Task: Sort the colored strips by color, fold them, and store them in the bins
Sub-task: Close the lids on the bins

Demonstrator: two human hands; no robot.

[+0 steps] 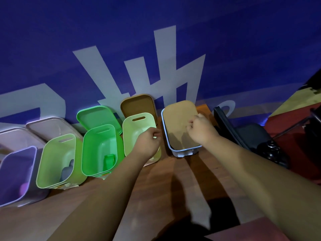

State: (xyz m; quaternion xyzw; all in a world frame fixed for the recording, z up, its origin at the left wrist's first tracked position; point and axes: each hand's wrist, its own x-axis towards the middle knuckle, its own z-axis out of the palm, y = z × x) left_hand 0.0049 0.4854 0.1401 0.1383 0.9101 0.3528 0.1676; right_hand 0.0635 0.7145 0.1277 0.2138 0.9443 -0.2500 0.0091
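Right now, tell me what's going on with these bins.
A person reaches both hands over a row of bins on a wooden table. The left hand hovers with curled fingers above the pale yellow bin; the right hand is at the tan lid lying on the white bin. Whether either holds anything is unclear. The green bin holds a green strip, the light green bin a grey item. A green lid and a brown lid lean against the blue wall.

Both bare forearms (pixel 107 188) extended toward 12 o'clock. Left hand (pixel 148 142) at 11, fingers curled to thumb. Right hand (pixel 202 130) at 1, loosely fisted.
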